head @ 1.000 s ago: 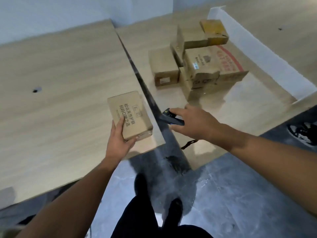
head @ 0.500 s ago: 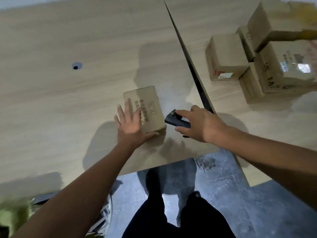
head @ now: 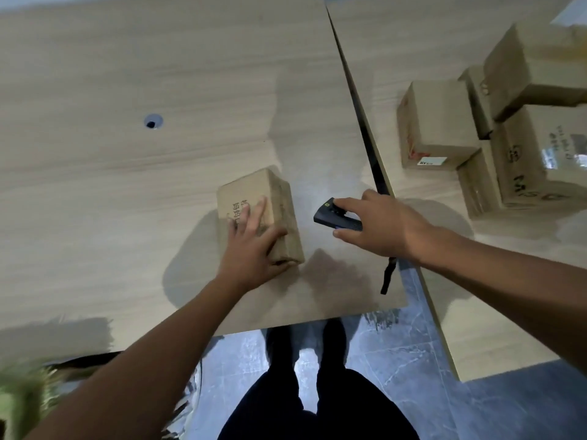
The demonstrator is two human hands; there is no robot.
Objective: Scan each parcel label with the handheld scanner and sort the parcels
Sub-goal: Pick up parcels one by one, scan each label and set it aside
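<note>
Cardboard parcel (head: 246, 190) is now down on the counter (head: 127, 192), left hand (head: 251, 246) flat atop; right hand (head: 384, 227) grips scanner (head: 327, 215), scan looks next.

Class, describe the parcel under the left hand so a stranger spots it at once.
Find the table with the round hole. Near its front right corner lies a cardboard parcel under the left hand. Unlike the stacked boxes on the next table, it lies alone.
</note>
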